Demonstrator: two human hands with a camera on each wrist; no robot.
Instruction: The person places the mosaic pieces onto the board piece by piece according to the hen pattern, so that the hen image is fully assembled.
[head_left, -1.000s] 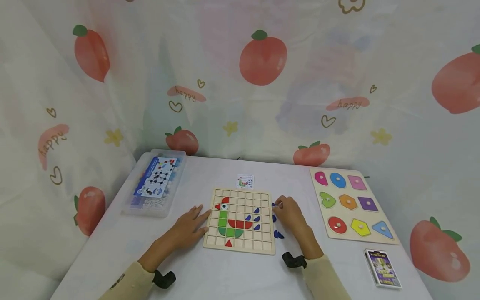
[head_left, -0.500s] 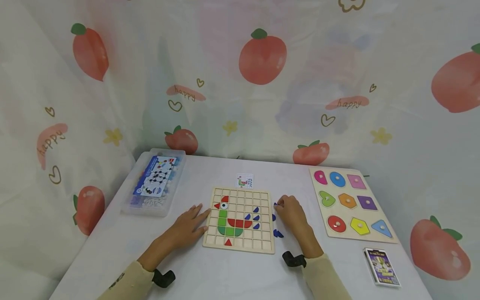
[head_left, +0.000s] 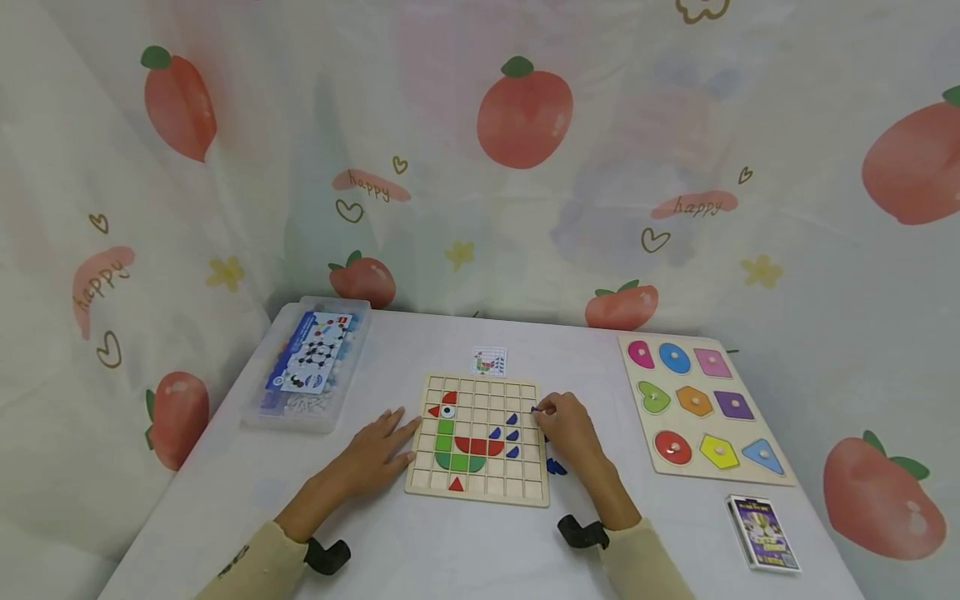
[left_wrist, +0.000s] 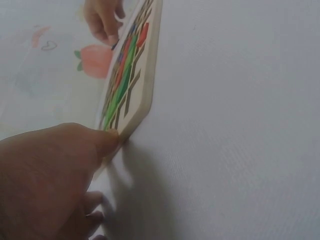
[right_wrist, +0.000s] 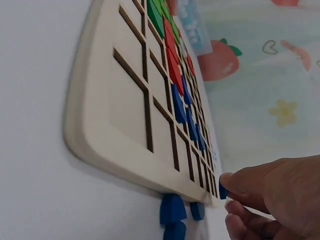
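Observation:
A wooden grid board [head_left: 498, 490] lies mid-table, bearing green, red and blue pieces laid out as a bird, with a round eye piece [head_left: 448, 412]. Between thumb and fingertips, my right hand [head_left: 572, 429] pinches a small blue piece [right_wrist: 223, 189] over the board's right edge, near the upper squares. My left hand [head_left: 371, 457] rests at the opposite edge with its fingers extended; in the left wrist view the thumb [left_wrist: 107, 142] touches the board's side. More loose blue pieces [head_left: 556, 467] lie along the right edge, some partly hidden by my right hand.
A small picture card [head_left: 490, 362] lies behind the board. On the left is a clear plastic case [head_left: 303, 408] with a blue label. To the right are a shape puzzle board [head_left: 712, 475] with knobbed pieces and a card deck [head_left: 765, 536].
My right hand has moved left from beside the board to its right edge, carrying the pinched blue piece. The left hand stays in place.

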